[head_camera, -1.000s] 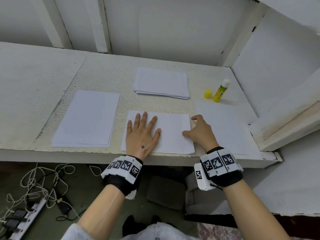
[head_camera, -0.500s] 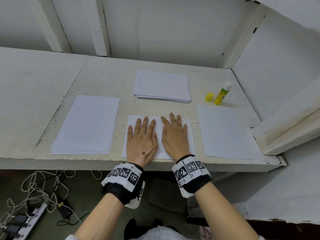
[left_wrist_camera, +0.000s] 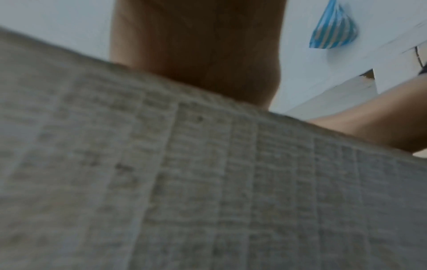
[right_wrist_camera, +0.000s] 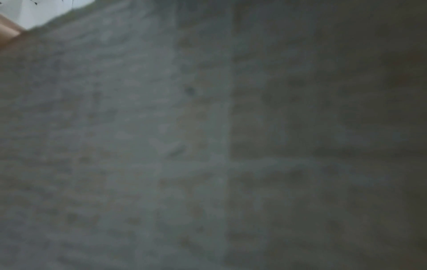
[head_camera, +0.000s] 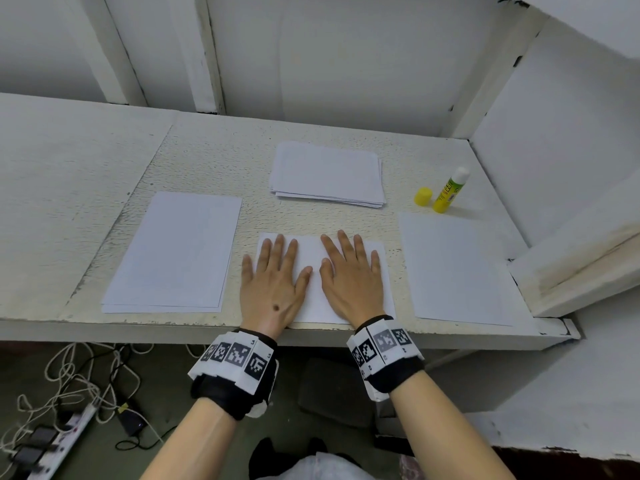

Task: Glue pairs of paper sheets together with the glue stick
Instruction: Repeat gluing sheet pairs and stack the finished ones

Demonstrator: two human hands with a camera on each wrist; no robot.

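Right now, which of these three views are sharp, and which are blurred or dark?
Head view: sharp and evenly lit, with wide-angle bending at the edges; both hands, left hand and right hand, lie flat on the paper. Left wrist view: soft, a blurred textured surface fills most of it. Right wrist view: dark, noisy, almost nothing readable.
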